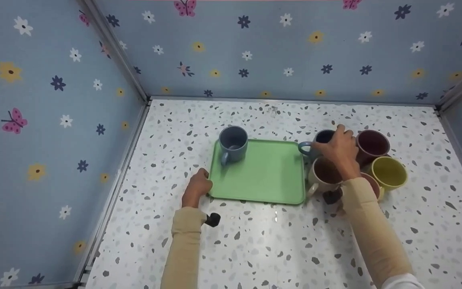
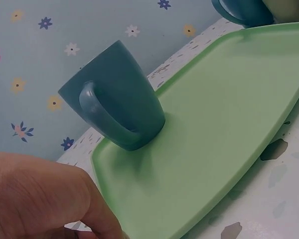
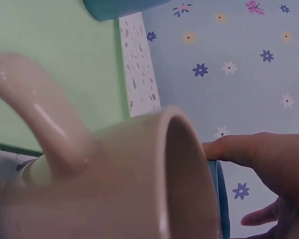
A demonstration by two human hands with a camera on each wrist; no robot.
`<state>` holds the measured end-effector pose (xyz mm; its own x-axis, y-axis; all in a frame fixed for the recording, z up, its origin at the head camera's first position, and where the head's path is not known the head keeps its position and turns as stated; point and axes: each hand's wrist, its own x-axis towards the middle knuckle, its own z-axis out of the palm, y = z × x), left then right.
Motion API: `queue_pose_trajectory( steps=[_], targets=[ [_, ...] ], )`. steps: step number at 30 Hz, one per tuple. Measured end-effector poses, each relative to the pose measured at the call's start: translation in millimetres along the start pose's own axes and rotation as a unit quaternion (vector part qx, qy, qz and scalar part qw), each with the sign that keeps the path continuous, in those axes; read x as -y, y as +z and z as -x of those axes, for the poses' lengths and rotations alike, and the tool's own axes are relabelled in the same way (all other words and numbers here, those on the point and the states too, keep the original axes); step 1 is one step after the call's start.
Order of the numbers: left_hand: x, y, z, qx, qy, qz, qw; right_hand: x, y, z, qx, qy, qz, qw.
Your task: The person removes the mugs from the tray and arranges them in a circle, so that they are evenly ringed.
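Observation:
A blue mug (image 1: pixel 237 154) stands upright on the back left corner of a green tray (image 1: pixel 273 172). My left hand (image 1: pixel 199 184) grips the tray's left rim near the front corner. To the right of the tray, my right hand (image 1: pixel 340 148) holds a second blue mug (image 1: pixel 324 136) by its rim, thumb on the near-left side and fingers across the far side. That mug's handle points left, over the tray's edge. In the right wrist view, a beige mug (image 3: pixel 114 164) hides most of the held mug, with the thumb (image 3: pixel 229 148) at its rim.
Beside the right hand stand a beige mug (image 1: pixel 322 185), a maroon mug (image 1: pixel 372 143), a yellow mug (image 1: pixel 389 172) and a pinkish mug (image 1: pixel 371 186) partly behind the sleeve. A flowered panel (image 1: pixel 255 52) closes off the back of the speckled table (image 1: pixel 255 241); another stands at left.

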<state>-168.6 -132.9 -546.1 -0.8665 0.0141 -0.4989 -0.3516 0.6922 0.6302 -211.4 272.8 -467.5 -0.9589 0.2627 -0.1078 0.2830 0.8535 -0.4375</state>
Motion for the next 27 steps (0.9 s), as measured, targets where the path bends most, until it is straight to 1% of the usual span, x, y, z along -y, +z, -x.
queue_pose_trajectory(
  steps=[6, 13, 21, 27],
  targets=[
    [0.4, 0.1, -1.1, 0.004, -0.001, 0.004, 1.0, -2.7, 3.1, -1.1, -0.012, 0.011, 0.005, 1.0],
    [1.5, 1.9, -1.8, 0.007, 0.004, 0.005, 1.0, -1.5, 6.7, -2.3, -0.004, 0.019, 0.01, 1.0],
    [1.7, 1.3, -2.6, -0.003, 0.011, 0.007, 0.9999, -1.5, 7.8, -0.7, 0.0, 0.019, 0.024, 1.0],
    [1.7, 1.5, -2.5, -0.002, 0.005, 0.003, 1.0, -0.9, 6.7, 0.1, 0.016, 0.019, 0.04, 0.999]
  ],
)
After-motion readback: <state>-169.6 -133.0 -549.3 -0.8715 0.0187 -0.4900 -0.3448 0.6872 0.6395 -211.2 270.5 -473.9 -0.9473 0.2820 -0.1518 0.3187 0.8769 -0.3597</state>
